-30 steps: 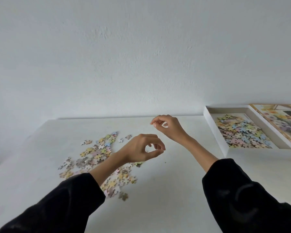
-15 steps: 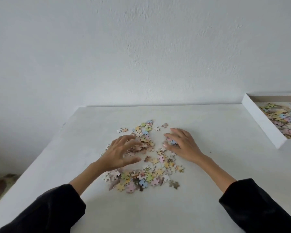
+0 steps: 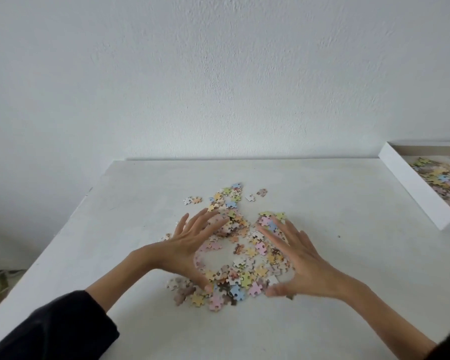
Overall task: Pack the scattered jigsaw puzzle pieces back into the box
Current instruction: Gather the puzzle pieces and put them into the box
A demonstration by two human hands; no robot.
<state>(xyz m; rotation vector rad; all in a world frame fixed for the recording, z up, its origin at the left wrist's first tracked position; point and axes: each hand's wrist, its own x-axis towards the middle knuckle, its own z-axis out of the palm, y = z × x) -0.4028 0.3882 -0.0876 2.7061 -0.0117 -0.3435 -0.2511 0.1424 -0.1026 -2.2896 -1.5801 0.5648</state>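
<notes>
Both hands, left (image 3: 190, 245) and right (image 3: 300, 258), fingers spread and released, flank the scattered pastel cardboard jigsaw pieces (image 3: 240, 258) on the white tabletop (image 3: 335, 294).

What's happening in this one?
A person is clearing up a jigsaw at a white table. The left hand and right hand are both open with fingers spread, set on either side of the scattered puzzle pieces as if to gather them; neither hand grips any. The white box sits at the table's far right and holds a layer of pieces. Many remain on the table.
</notes>
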